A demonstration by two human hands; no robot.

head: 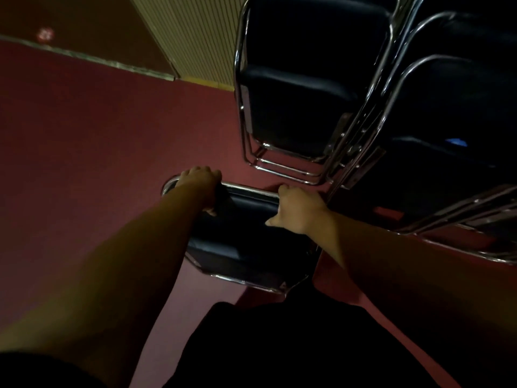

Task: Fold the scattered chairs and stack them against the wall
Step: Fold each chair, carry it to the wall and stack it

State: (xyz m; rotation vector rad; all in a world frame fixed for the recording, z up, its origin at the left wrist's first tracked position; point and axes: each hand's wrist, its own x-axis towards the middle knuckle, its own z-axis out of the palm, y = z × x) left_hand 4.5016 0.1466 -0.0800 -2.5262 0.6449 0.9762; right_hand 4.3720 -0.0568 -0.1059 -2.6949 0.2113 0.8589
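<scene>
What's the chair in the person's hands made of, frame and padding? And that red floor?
Frame: metal tube, probably chrome-plated, given its bright mirror-like glints. Padding: likely vinyl or faux leather; smooth black with a faint sheen. Floor: seemingly carpet, matte and unreflective, though dim light leaves it uncertain.

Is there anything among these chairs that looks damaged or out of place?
One small thing: a bright blue patch on the black padding of a stacked chair at the right. Tear or sticker, I cannot tell. Nothing else stands out.

Dim room, red carpet (pixel 84 163), ribbed beige wall (pixel 195 37)
</scene>
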